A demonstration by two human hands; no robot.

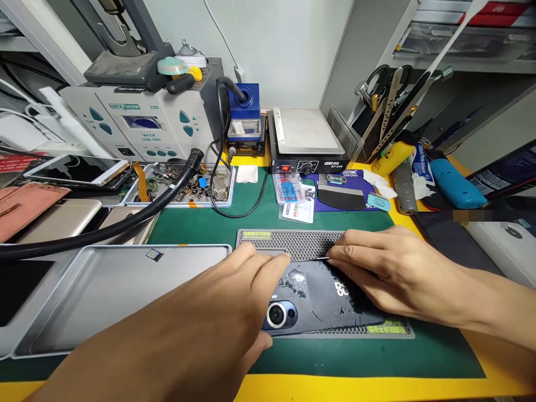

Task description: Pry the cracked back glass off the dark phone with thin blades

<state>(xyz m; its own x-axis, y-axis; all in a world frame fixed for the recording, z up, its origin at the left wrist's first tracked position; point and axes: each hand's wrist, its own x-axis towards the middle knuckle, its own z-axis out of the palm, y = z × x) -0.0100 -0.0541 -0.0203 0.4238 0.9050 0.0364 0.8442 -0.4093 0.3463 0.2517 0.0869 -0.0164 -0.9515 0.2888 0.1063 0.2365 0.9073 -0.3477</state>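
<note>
A dark phone (318, 301) with a cracked back lies on a grey honeycomb pad (293, 240), its round camera lens at the lower left. My left hand (251, 285) is closed round the phone's left end, its thumb near the bottom edge. At the phone's upper edge, my right hand (368, 268) has its fingers pressed together by a thin metal strip (310, 259) that runs along that edge. The strip's right end goes under the right fingertips; its left end reaches my left fingertips.
A grey tray (138, 290) with a small SIM tray (154, 255) lies left. Behind are a parts tray (226, 195), a hot-air station (142, 123) with a black hose (138, 215), and a heating plate (307, 131). Tools (389, 111) and bottles stand back right.
</note>
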